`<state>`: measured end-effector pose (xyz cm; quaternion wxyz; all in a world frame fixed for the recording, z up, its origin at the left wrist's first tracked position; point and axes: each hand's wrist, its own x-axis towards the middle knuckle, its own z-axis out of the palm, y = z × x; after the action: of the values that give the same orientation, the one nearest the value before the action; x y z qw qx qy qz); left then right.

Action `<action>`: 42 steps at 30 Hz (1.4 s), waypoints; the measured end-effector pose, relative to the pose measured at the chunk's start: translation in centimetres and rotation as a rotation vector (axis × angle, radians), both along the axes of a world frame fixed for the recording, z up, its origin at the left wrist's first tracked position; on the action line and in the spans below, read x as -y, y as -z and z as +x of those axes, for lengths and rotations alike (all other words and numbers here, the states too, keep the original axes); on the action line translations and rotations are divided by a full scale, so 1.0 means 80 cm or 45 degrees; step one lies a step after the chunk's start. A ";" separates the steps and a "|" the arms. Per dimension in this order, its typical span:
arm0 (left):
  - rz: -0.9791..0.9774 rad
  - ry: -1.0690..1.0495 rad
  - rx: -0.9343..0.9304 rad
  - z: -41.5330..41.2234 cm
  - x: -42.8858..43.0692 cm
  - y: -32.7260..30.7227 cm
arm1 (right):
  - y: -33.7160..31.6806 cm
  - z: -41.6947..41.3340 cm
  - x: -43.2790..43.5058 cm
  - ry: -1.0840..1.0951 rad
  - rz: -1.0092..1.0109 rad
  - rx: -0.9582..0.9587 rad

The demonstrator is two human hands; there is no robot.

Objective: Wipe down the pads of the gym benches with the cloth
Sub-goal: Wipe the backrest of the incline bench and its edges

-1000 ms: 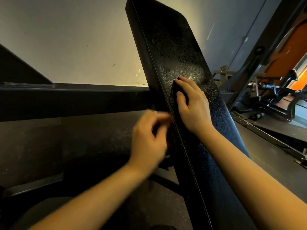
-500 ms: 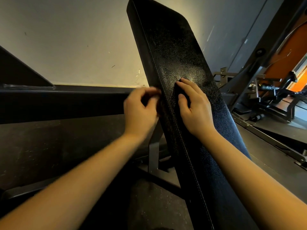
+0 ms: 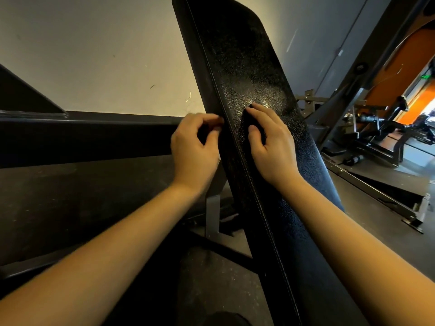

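A black, grainy bench pad (image 3: pixel 247 67) stood steeply tilted, running from the lower middle up to the top edge, with a stitched seam along its left side. The right hand (image 3: pixel 273 147) lay flat on the pad's face, fingers pressing a dark cloth (image 3: pixel 244 124) barely distinguishable from the pad. The left hand (image 3: pixel 195 151) was curled against the pad's side edge, thumb towards fingertips; whether it pinched cloth could not be told. A grey metal post (image 3: pixel 213 215) rose from the dark floor (image 3: pixel 223 278) beneath. A pale wall (image 3: pixel 94 55) stood behind, and a black gym machine (image 3: pixel 376 128) stood at the right.
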<state>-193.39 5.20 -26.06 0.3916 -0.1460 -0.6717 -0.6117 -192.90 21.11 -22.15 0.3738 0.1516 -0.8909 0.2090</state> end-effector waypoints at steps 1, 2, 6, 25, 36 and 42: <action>-0.064 -0.005 -0.059 0.012 -0.007 0.012 | 0.000 0.000 -0.001 -0.003 0.001 -0.008; -0.115 0.044 -0.114 0.036 -0.016 0.038 | -0.001 -0.001 -0.001 -0.005 0.002 -0.018; -0.196 0.384 -0.067 0.156 -0.045 0.141 | -0.002 -0.002 0.000 0.010 -0.003 -0.005; -0.009 0.179 0.025 0.077 -0.031 0.086 | -0.002 0.005 0.002 0.045 0.002 0.013; -0.048 0.193 -0.021 0.073 -0.020 0.074 | -0.003 0.008 0.003 0.048 0.023 0.033; -0.248 0.449 -0.029 0.162 -0.043 0.172 | -0.001 0.007 0.000 0.057 0.048 0.052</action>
<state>-180.47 8.63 -39.79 0.2700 -0.3054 -0.6872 -0.6014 -192.34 21.14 -22.03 0.3570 0.1344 -0.9053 0.1869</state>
